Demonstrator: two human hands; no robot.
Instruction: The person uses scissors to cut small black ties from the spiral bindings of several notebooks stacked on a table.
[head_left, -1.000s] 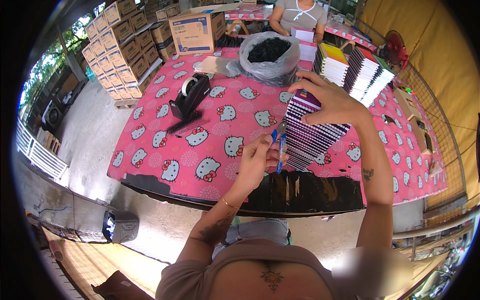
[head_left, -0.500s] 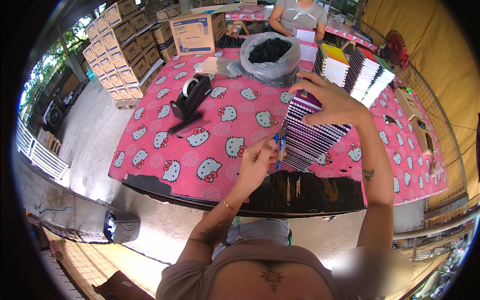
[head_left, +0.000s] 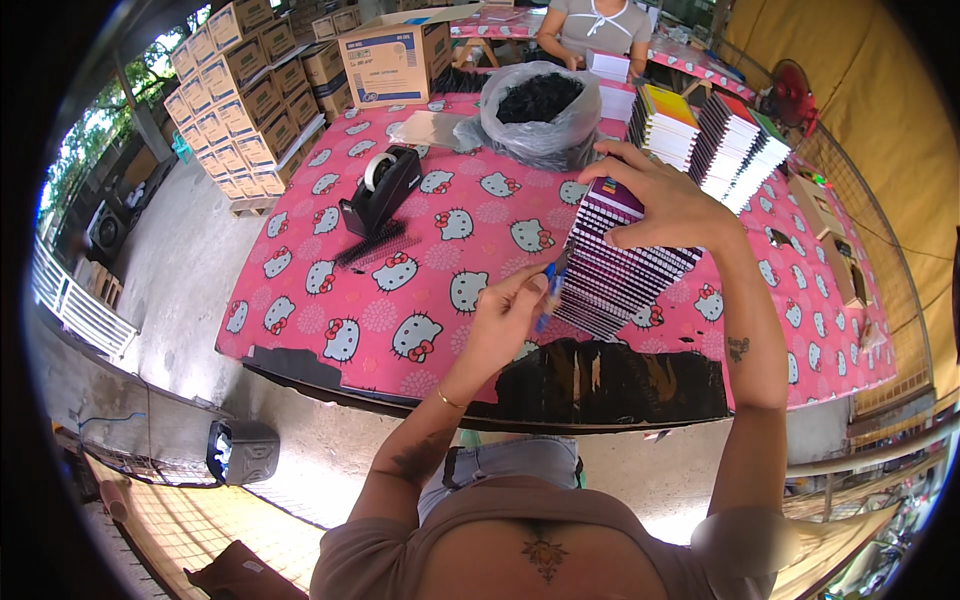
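Observation:
A tall stack of spiral-bound notebooks (head_left: 630, 275) with purple covers stands near the table's front edge, its dark coil bindings toward the left. My right hand (head_left: 668, 200) grips the top of the stack, with the thumb on the near side and the fingers over the far side. In my left hand (head_left: 508, 312) are small blue-handled pliers (head_left: 552, 285). Their dark jaws point up at the left edge of the stack, by the coil ends. Whether the jaws touch a coil cannot be made out.
Left on the pink patterned table (head_left: 380, 320) are a black tape dispenser (head_left: 382, 190) and loose black coils (head_left: 375, 245). Farther back stand a plastic bag (head_left: 540, 115) of black material, a carton (head_left: 390, 65) and more notebook stacks (head_left: 725, 145). Another person (head_left: 595, 30) works beyond.
My left hand has shifted slightly left, and the pliers have turned a little with it. My right hand keeps its hold on the stack.

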